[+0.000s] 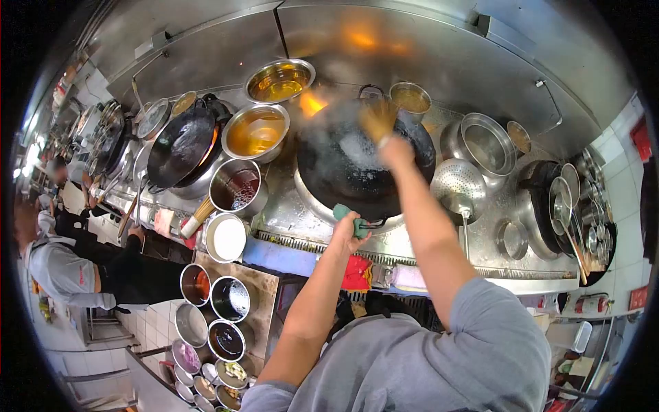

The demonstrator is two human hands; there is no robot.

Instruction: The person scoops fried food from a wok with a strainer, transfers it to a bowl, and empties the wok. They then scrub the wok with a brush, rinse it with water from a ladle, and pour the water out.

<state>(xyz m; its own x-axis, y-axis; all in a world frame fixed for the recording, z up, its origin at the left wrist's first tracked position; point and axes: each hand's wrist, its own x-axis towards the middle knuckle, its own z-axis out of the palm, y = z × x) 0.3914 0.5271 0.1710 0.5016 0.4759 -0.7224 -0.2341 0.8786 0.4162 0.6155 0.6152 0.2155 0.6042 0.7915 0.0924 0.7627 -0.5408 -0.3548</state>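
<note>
A large black wok [322, 172] sits on the steel range, with steam and whitish foamy liquid in its middle. My left hand [352, 230] grips a folded green cloth [341, 211] against the wok's near handle. Over the wok's right side, my right hand [396, 151] is closed on a bamboo brush [377, 118], whose bristles are blurred by motion. An orange flame [312, 104] shows at the wok's far left edge. To the left stand two steel bowls of yellow oil, one nearer [256, 132] and one farther [280, 81].
A perforated ladle [458, 187] and a steel pot [489, 143] lie to the right. Sauce containers [230, 300] line the lower left. A second wok [182, 146] stands at left, near a co-worker [65, 268]. A red cloth [357, 272] lies at the front edge.
</note>
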